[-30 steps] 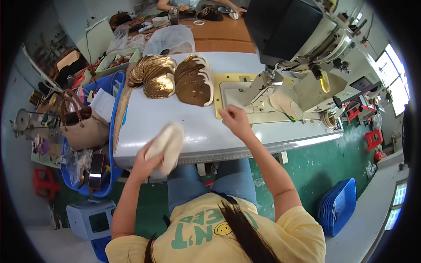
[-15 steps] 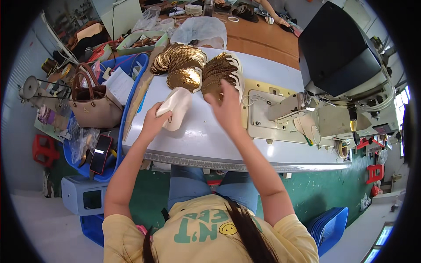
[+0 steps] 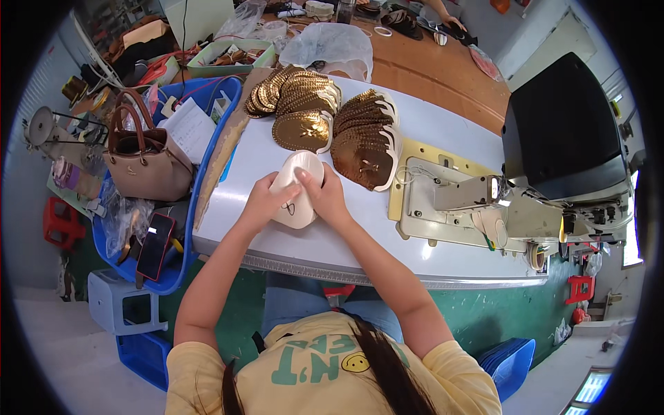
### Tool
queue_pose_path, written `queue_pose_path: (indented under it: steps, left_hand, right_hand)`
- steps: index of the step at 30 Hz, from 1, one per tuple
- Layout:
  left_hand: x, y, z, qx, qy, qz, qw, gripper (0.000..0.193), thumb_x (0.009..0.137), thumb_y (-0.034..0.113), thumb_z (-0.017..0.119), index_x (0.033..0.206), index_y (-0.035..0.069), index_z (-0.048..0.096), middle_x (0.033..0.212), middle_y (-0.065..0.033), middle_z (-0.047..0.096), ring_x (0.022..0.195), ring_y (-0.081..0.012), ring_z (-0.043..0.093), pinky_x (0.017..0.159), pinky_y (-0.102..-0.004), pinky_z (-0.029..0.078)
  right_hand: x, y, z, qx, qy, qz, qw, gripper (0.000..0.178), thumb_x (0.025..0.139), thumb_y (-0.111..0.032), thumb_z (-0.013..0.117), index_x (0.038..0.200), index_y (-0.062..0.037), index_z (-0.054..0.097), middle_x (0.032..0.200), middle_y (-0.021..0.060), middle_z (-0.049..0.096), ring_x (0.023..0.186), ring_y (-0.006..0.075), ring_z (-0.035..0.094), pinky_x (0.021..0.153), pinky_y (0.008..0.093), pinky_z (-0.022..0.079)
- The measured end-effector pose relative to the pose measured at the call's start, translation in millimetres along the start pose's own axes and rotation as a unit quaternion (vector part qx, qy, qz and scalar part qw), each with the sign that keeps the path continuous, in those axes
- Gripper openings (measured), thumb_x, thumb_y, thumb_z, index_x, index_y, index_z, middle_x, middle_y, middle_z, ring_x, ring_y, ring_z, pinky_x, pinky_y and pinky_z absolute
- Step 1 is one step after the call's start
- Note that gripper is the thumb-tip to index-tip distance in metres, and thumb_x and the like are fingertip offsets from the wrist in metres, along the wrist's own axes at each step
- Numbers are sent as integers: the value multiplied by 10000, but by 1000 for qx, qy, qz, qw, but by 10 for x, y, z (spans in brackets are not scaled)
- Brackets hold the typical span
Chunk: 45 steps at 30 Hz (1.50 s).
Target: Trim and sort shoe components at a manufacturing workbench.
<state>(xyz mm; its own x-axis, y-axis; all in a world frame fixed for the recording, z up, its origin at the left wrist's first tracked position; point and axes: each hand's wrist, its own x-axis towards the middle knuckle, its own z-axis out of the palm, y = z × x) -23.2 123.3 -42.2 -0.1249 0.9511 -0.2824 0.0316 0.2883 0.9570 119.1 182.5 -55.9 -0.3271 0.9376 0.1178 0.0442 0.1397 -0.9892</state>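
Over the front middle of the white table (image 3: 422, 242), both my hands hold a curved cream-white piece (image 3: 302, 213) with a small dark mark on it. It looks like a shoe upper with its pale side up; whether it is one layer or several I cannot tell. My left hand (image 3: 265, 199) is closed on its left edge. My right hand (image 3: 325, 196) grips its right side, thumb pressed on top. Just beyond my hands lie two fanned piles of shiny gold shoe uppers with pale edges, a left pile (image 3: 302, 129) and a right pile (image 3: 361, 153).
A sewing machine (image 3: 465, 195) with a cream base plate stands on the right, a dark box-shaped housing (image 3: 564, 131) behind it. To the left, a blue tub (image 3: 211, 149) holds a handbag (image 3: 151, 169) and a phone (image 3: 156, 245). A clear plastic bag (image 3: 328, 48) lies at the back.
My right hand has left the right gold pile and come to the cream-white piece, now gripping it too. My left hand has shifted right and slightly nearer with the piece.
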Motion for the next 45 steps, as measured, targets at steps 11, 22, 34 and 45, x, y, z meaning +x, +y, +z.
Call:
queue_pose_path:
  steps: [11, 22, 34, 45]
  left_hand:
    - [291, -68, -168, -109, -95, 42, 989, 487, 793, 243, 695, 1152, -44, 532, 1000, -84, 629, 869, -151, 613, 748, -287, 506]
    - [527, 221, -1037, 528, 73, 219, 817, 630, 699, 371, 729, 1172, -5, 550, 1120, -199, 568, 1039, -337, 524, 885, -379, 415]
    - [422, -19, -309, 542, 144, 277, 781, 597, 793, 282, 571, 1318, 57, 396, 1288, -163, 454, 1200, -327, 411, 974, -485, 300]
    - [112, -255, -155, 649, 270, 274, 657, 593, 869, 319, 535, 1369, 60, 348, 1353, -176, 377, 1264, -369, 308, 1029, -512, 238]
  right_hand:
    - [113, 1, -85, 257, -50, 155, 952, 490, 906, -373, 563, 1164, 41, 519, 1009, 114, 621, 834, 149, 609, 708, 284, 515]
    - [757, -589, -1096, -1, -172, 129, 977, 318, 915, -209, 543, 1145, 10, 543, 936, 50, 628, 806, 96, 586, 739, 239, 480]
    - [133, -270, -1033, -53, -209, 84, 973, 256, 889, -149, 588, 1105, -11, 576, 925, 52, 638, 832, 114, 587, 745, 254, 480]
    - [-1391, -374, -2516, -405, 132, 105, 899, 155, 843, -152, 592, 928, -28, 631, 833, 115, 644, 758, 223, 632, 672, 321, 501]
